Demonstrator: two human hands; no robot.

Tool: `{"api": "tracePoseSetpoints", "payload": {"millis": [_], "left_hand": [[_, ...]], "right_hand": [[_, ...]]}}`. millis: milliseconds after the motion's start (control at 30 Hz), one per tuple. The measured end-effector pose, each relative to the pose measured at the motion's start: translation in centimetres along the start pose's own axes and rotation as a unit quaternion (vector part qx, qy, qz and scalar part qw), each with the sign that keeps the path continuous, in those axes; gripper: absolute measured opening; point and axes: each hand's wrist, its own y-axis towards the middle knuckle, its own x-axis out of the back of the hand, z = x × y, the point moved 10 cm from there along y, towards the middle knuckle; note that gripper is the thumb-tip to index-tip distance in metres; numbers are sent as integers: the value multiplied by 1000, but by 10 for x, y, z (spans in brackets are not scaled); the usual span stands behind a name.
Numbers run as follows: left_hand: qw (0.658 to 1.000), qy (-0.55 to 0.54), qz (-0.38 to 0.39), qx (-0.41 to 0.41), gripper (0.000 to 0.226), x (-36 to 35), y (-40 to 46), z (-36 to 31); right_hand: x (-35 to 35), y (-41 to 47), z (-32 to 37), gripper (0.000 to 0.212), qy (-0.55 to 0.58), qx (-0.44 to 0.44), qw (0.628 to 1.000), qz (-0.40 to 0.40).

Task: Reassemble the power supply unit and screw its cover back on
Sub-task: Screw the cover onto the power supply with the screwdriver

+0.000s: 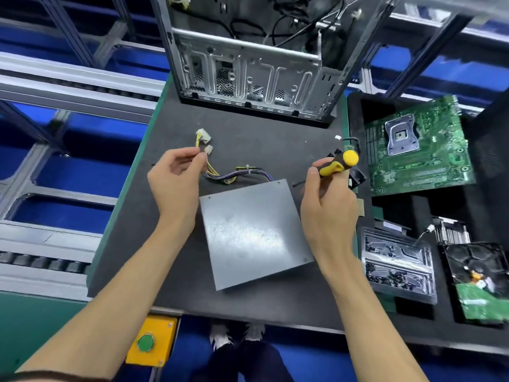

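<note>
Cover sits on power supply unit [256, 235]. Left hand [176, 180] pinches its cable bundle [212, 172]; right hand [327, 199] grips screwdriver [337, 165]. Next, probably: tip to a cover screw hole.

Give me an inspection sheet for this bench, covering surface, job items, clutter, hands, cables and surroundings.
Surface: dark mat on a green bench.
Job's things: grey power supply unit lies flat, cover on top; screw state too small to tell.
Clutter: motherboard, screw tray and hard drive to the right.
Grippers: left hand pinches the cable bundle; right hand grips a yellow-handled screwdriver.
Cables: bundle runs from the unit's far edge to white connectors.
Surroundings: open computer case at the mat's far edge; yellow button box below.
</note>
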Motion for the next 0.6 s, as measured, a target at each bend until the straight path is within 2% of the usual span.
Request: {"api": "tracePoseSetpoints", "payload": {"millis": [233, 300, 433, 600], "left_hand": [[990, -56, 71, 104, 10, 30, -6, 16], [987, -48, 98, 120, 8, 32, -10, 19], [985, 14, 137, 100, 18, 31, -18, 17], [979, 114, 167, 31, 24, 29, -27, 4]], "right_hand": [[-19, 3, 48, 4, 165, 49, 985, 0], [-31, 3, 58, 7, 232, 40, 972, 26], [-69, 2, 56, 11, 344, -44, 932, 106], [-94, -4, 36, 11, 372, -122, 911, 129]]}}
